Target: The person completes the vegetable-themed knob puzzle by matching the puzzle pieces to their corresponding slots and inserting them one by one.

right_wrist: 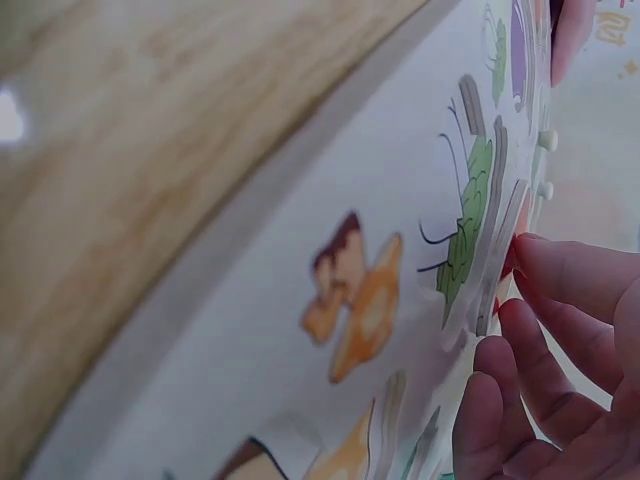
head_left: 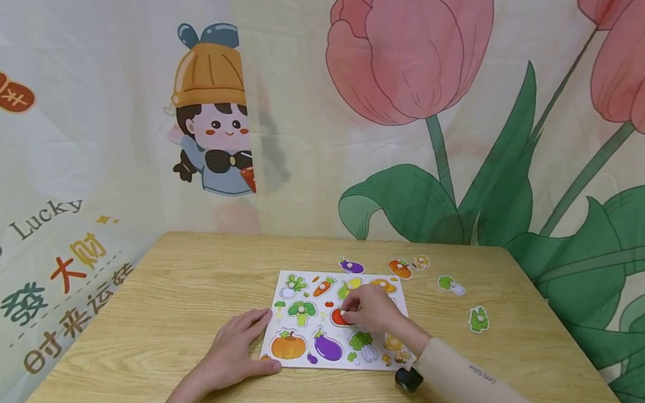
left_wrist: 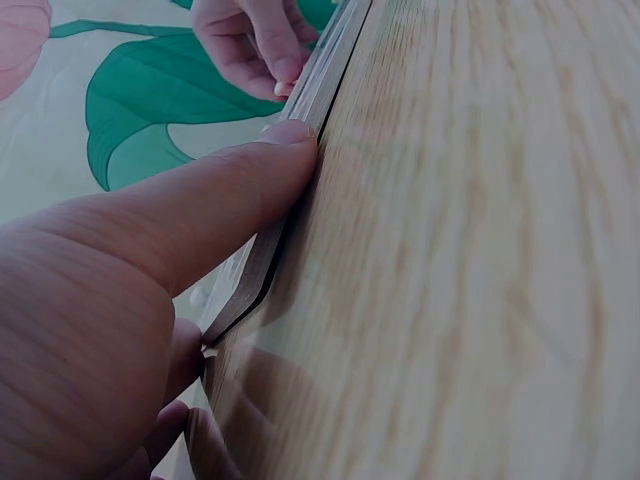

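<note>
A white vegetable puzzle board point(head_left: 277, 327) lies on the table. Between thumb and fingers, my right hand point(head_left: 376, 309) pinches a red tomato piece point(head_left: 337, 316) at the tomato picture mid-board. Its red edge point(right_wrist: 508, 270) shows between the fingertips in the right wrist view; whether it is fully seated I cannot tell. My left hand point(head_left: 229, 350) rests at the board's left side, fingers extended along the edge and thumb by the lower corner. In the left wrist view that thumb point(left_wrist: 230, 195) touches the board's edge. Knobbed broccoli point(head_left: 301, 312) and carrot point(head_left: 322, 287) pieces sit in the board.
Loose pieces lie beyond and right of the board: an eggplant point(head_left: 351, 265), a pumpkin point(head_left: 400, 269), mushrooms point(head_left: 421, 261), a bok choy point(head_left: 451, 285) and a bumpy green vegetable point(head_left: 479, 319). Printed cloth point(head_left: 296, 135) hangs behind the wooden table point(head_left: 204, 264).
</note>
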### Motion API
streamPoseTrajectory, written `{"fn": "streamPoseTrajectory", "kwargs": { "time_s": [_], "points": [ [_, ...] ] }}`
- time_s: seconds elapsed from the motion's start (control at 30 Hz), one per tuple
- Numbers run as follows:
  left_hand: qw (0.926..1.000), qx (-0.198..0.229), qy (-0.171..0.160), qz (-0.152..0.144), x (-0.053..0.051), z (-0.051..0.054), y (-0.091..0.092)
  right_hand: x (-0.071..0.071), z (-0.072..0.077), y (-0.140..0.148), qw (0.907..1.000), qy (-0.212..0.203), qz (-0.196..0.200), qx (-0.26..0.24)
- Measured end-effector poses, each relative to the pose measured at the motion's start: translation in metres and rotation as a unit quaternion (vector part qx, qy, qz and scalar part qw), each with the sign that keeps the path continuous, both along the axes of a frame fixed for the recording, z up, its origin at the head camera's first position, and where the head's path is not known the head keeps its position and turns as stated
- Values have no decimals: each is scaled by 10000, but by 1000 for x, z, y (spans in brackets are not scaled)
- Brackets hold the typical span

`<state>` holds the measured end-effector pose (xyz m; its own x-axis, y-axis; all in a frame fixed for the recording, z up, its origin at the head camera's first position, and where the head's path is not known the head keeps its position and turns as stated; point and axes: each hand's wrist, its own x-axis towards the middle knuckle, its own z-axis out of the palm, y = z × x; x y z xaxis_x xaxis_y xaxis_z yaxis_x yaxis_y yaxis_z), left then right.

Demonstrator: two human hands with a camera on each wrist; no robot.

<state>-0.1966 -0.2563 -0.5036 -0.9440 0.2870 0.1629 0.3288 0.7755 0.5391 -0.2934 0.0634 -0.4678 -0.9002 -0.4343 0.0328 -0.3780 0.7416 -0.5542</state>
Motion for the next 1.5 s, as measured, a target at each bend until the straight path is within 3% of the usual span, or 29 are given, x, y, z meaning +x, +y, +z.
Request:
{"fn": "streamPoseTrajectory", "kwargs": {
  "time_s": [0.47, 1.5],
  "points": [
    [10000, 29, -31, 6, 1, 4, 1, 2, 2, -2, 10000, 16, -29, -12],
    [10000, 7, -34, -18, -1, 1, 1, 0, 2, -3, 9999, -107, -57, 42]
  ]
}}
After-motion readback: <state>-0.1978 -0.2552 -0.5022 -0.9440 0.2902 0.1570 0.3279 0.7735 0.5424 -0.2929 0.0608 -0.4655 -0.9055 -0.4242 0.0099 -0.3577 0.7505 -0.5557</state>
